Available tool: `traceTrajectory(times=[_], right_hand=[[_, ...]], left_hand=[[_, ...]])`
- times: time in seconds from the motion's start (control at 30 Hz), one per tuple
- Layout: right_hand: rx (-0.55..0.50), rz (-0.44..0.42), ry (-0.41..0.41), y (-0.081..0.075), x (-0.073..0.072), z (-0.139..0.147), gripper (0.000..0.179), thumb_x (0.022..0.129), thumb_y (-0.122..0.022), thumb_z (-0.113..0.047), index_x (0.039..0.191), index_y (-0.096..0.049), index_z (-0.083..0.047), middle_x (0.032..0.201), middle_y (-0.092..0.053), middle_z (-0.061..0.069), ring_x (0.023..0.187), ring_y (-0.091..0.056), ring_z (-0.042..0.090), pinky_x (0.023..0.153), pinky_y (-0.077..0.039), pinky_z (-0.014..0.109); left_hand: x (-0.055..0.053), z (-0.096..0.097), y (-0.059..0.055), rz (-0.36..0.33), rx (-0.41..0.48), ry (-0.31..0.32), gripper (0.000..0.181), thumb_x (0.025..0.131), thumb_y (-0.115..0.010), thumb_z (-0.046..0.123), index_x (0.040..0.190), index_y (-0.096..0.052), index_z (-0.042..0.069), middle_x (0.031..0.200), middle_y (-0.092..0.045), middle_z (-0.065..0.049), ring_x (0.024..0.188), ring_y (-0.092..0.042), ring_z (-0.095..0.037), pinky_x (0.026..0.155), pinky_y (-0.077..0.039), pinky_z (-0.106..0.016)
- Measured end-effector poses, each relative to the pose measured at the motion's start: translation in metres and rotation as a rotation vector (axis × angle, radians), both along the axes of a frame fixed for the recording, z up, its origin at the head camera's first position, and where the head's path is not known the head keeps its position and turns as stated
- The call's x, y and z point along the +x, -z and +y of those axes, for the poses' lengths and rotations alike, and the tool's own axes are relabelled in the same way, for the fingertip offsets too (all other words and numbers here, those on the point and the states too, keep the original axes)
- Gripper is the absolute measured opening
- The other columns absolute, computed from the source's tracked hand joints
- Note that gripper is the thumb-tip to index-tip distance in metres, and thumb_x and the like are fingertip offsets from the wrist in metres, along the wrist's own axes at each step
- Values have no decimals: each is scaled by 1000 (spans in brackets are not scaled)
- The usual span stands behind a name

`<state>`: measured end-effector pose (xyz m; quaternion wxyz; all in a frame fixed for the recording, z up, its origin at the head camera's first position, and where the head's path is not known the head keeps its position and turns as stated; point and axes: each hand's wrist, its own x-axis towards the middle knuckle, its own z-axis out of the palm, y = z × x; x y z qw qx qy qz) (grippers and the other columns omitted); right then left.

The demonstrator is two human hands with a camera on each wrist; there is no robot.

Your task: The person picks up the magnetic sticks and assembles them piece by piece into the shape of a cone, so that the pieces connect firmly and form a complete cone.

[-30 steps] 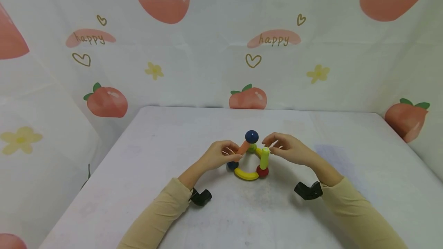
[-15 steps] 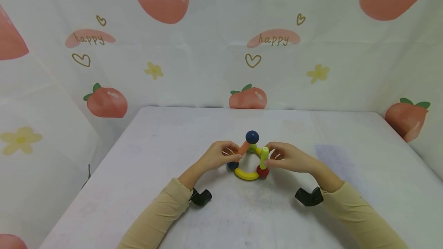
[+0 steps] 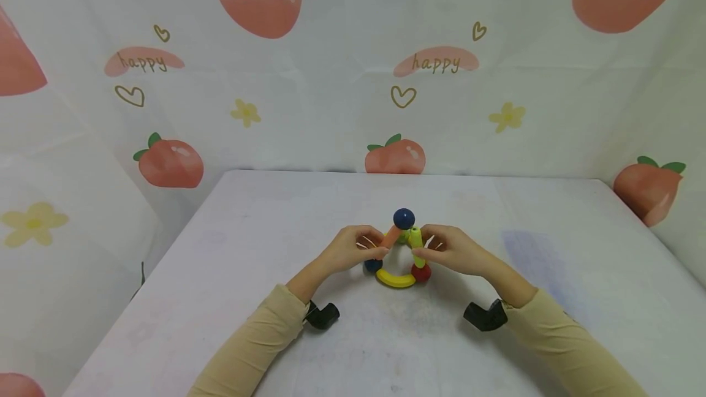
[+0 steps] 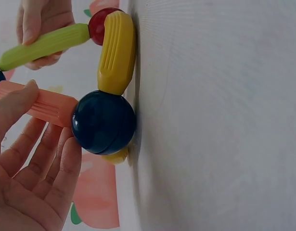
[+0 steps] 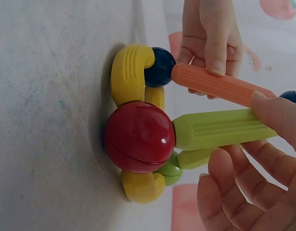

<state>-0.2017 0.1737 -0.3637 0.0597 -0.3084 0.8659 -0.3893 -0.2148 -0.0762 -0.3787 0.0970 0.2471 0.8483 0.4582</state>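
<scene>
My left hand (image 3: 349,247) pinches an orange ribbed rod (image 4: 54,107) between thumb and fingers. The rod slants up from a dark blue ball (image 4: 103,122) at the table to a second blue ball (image 3: 404,219) on top. Opposite, my right hand (image 3: 459,250) grips a yellow-green rod (image 5: 220,129) standing on a red ball (image 5: 139,136) and leaning left, its upper end close to the top blue ball. Curved yellow pieces (image 3: 394,279) join the base balls into a ring. Behind, a green ball (image 5: 171,172) bears another green rod (image 5: 197,158), mostly hidden.
The ring sits on a white table (image 3: 309,201) with a patterned cloth (image 3: 331,78) hanging behind it. Black wrist-worn devices (image 3: 323,316) jut inward below both hands, low over the tabletop.
My right hand has come down and left from above, taken hold of the yellow-green rod and tilted it leftward toward the top blue ball. The left hand holds nearly still, the ring shifting slightly right.
</scene>
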Motion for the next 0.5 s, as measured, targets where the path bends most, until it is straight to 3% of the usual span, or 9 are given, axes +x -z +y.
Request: traceTrajectory(times=[0.5], right_hand=[[20,-14,15,1,-5,-10,16,87,-66,-20,95,-62,-6,87,-63,7,68,-55,9,63,-49,21]], left_hand=[[-2,-1,1,-29,0,-6,25,85,-68,22,104,-66,5,100,-68,-12,87,-63,-16,79,-53,-25]])
